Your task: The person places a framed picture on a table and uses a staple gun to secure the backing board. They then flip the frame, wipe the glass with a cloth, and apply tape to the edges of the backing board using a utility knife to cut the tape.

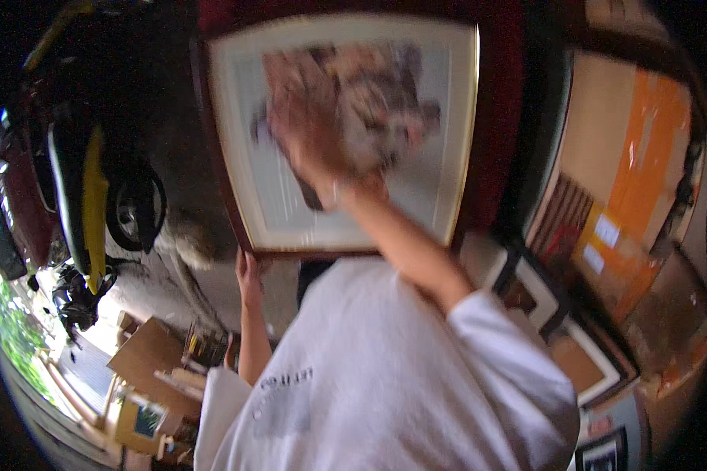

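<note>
Seen from overhead, w/ the view tilted: at far left, a parked dark-red vehicle [23,188] and a yellow-and-black machine [90,196] w/ a black wheel [137,208]; cardboard boxes [145,357] lie lower left. Next, the person's left hand [247,271] grips the lower-left edge of a large framed picture [346,133], fingers wrapped around the dark wood frame. The picture, w/ wide white mat and thin gold inner trim, is held up at centre top, in front of the person's white T-shirt [385,377]. The right hand [306,133] presses a crumpled cloth [385,125] flat against the glass near the middle of the picture; hand and cloth are motion-blurred, so whether the fingers clench the cloth or lie spread on it can't be told. At right, more framed pictures [573,345] are stacked leaning together, beside an orange-and-tan panel [636,157].
</note>
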`<state>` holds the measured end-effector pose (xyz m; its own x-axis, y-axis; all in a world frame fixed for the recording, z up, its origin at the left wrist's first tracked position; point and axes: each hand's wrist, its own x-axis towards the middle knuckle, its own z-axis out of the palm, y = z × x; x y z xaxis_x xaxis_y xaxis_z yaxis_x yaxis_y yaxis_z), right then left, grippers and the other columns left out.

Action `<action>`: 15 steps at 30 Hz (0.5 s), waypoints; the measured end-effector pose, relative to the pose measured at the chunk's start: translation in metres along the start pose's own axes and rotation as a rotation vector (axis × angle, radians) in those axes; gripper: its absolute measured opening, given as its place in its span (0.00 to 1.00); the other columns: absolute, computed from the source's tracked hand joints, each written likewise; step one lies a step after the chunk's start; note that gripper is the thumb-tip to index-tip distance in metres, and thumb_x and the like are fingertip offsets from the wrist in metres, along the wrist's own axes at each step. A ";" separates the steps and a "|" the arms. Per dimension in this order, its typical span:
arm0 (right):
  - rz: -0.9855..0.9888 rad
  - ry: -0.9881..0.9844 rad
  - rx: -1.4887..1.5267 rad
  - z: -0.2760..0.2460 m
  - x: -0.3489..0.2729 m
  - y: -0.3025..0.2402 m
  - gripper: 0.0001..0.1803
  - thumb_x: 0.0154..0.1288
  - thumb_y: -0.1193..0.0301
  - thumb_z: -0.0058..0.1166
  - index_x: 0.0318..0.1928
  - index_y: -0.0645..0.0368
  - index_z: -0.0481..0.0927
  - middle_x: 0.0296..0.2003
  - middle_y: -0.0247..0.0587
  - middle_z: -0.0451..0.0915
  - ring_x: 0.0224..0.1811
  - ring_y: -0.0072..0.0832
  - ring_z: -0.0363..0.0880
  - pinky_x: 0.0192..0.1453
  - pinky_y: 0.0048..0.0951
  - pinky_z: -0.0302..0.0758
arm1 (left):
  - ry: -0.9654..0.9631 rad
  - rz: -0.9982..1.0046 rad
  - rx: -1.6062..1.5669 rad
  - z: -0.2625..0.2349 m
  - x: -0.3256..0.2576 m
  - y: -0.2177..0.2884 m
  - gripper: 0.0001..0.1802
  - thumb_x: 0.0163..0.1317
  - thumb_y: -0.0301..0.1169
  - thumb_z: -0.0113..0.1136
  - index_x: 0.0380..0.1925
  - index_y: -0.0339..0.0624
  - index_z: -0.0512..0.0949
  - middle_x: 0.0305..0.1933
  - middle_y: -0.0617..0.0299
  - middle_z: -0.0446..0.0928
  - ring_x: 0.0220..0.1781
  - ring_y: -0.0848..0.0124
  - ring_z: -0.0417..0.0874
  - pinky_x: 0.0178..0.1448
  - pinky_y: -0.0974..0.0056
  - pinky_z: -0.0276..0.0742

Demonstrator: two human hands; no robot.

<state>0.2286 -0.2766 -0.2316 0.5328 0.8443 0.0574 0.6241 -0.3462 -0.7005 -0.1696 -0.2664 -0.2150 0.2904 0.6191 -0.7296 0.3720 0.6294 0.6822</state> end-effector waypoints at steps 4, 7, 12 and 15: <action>-0.213 -0.512 0.106 0.002 -0.108 -0.070 0.22 0.73 0.66 0.50 0.65 0.56 0.78 0.70 0.43 0.73 0.75 0.40 0.68 0.81 0.45 0.60 | 0.104 -0.014 -0.081 0.014 -0.005 0.001 0.34 0.77 0.47 0.56 0.76 0.46 0.63 0.58 0.65 0.80 0.52 0.70 0.85 0.54 0.59 0.84; 0.209 -0.833 0.574 -0.004 -0.121 -0.070 0.18 0.77 0.62 0.49 0.58 0.60 0.81 0.50 0.55 0.85 0.56 0.48 0.82 0.62 0.44 0.77 | 0.111 0.005 -0.133 0.021 -0.006 0.002 0.35 0.76 0.48 0.57 0.76 0.48 0.63 0.56 0.66 0.81 0.49 0.72 0.85 0.53 0.60 0.84; 0.064 -0.366 0.774 -0.063 0.028 -0.049 0.20 0.78 0.59 0.47 0.56 0.61 0.80 0.47 0.55 0.83 0.48 0.45 0.82 0.57 0.42 0.78 | 0.078 -0.023 -0.112 0.019 -0.005 0.003 0.34 0.76 0.47 0.58 0.76 0.49 0.63 0.54 0.67 0.82 0.46 0.72 0.86 0.54 0.60 0.83; 0.167 -0.050 1.579 -0.132 0.109 -0.057 0.28 0.80 0.49 0.43 0.62 0.61 0.74 0.59 0.50 0.79 0.58 0.35 0.80 0.62 0.37 0.76 | 0.009 0.047 -0.175 0.015 -0.002 -0.002 0.34 0.76 0.46 0.57 0.76 0.47 0.63 0.55 0.66 0.82 0.46 0.72 0.86 0.54 0.61 0.83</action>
<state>0.3274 -0.2188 -0.0915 0.4929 0.8652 -0.0923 -0.6494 0.2952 -0.7008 -0.1577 -0.2755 -0.2159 0.2960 0.6536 -0.6966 0.1984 0.6713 0.7142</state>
